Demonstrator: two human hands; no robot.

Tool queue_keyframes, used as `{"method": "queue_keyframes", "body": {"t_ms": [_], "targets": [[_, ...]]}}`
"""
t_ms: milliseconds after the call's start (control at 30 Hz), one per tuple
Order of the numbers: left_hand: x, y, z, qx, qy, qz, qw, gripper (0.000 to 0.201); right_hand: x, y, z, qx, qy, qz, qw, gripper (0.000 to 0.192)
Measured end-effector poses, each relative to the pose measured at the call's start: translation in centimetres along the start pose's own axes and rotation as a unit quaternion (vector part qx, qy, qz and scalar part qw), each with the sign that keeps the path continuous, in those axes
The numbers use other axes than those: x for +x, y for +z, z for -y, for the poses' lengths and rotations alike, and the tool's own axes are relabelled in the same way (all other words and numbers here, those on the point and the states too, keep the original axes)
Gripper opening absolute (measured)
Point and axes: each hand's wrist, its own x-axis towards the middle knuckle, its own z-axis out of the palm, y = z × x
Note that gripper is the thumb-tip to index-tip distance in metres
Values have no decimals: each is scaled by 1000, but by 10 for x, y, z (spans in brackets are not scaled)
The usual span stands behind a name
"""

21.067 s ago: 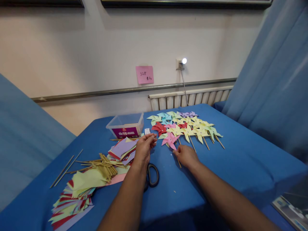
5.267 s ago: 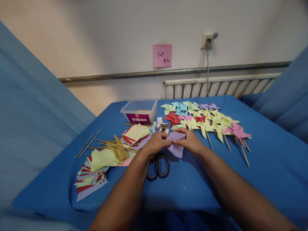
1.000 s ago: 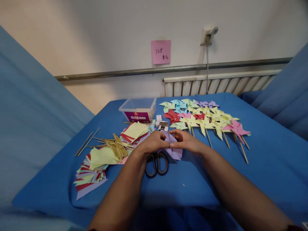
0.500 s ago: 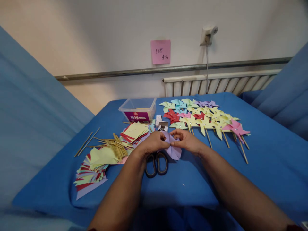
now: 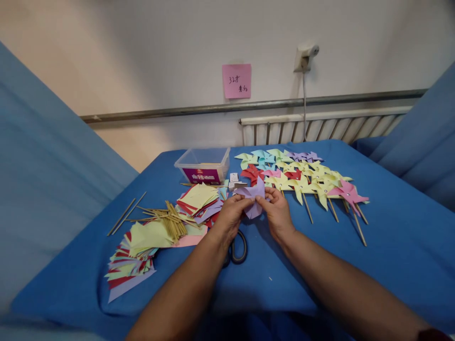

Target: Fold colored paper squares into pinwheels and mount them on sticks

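Note:
A purple paper pinwheel [image 5: 254, 208] without a visible stick is held up between both hands, its blades folded in toward the middle. My left hand [image 5: 231, 215] pinches its left side, thumb on the paper near the centre. On the right side my right hand [image 5: 276, 210] grips it, thumb also pressed close to the centre. Beneath my left hand lie scissors [image 5: 241, 248], black-handled, with the blades and most of one loop hidden. Just behind the pinwheel stand small white boxes [image 5: 233, 178], partly covered by it.
Finished pinwheels [image 5: 302, 185] on sticks lie in rows at the right. At the left are bundled wooden sticks [image 5: 174, 221], fanned coloured paper [image 5: 131, 265] and a stack of paper squares [image 5: 199, 198]. A clear plastic box [image 5: 202, 163] stands behind them on the blue cloth [image 5: 337, 270].
The pinwheel has turned and tilted in my hands, one blade now pointing up. Both hands have shifted their grip, and my left hand covers more of the scissors.

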Motion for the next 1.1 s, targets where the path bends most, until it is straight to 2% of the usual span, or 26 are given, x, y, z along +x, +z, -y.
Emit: {"method": "queue_keyframes", "body": {"t_ms": [200,367,600,800,900,1000,1100], "targets": [[3,-4,0,48,0,-32,998,23,-3,1,-1,-15,8,20,1000,39],[0,-6,-10,73,12,-48,996,21,0,-3,7,-47,0,41,998,38],[-1,-14,-23,79,20,-71,994,23,7,-7,17,-111,-64,-2,992,30],[-4,-13,-30,27,24,-68,997,22,8,-12,18,-136,-110,-27,984,25],[-4,-13,-32,-10,26,-56,998,20,5,-14,18,-230,-196,14,953,21],[-2,-15,-32,-59,22,-34,997,21,-3,-13,18,-347,-312,103,878,26],[0,-16,-31,-104,6,-5,995,24,-10,-11,19,-413,-363,178,816,39]]}}
